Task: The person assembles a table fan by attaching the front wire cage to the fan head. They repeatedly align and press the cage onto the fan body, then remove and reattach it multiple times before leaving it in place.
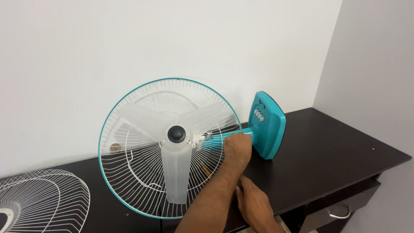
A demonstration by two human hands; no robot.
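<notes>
A plain white wall [172, 39] backs a long dark brown wooden desk [336, 155], and on the desk a teal and white plastic table fan lies tipped on its side. Its largest part, the round white wire rear guard with a teal rim [129, 185], stands on edge facing the camera. A second white wire front grille [43, 194] lies flat and detached at the desk's left end, well apart from the fan, so the front of the fan is already open. The teal rectangular base [269, 127], with a row of white push buttons [258, 114], stands on edge to the right.

Inside the dish of the rear guard, the translucent three-winged plastic blade [176, 172] is still mounted, held by a round black hub cap [176, 134]. Blade, cap and rear guard therefore remain in place.

The left hand [238, 149] is closed in a fist around the teal neck [248, 133] between guard and base. The right hand [254, 203] lies palm down at the desk's front edge, fingers loosely stretched out and holding nothing.

Below the desk a drawer with a curved metal handle [338, 213] shows; it looks closed, and its contents are hidden.
</notes>
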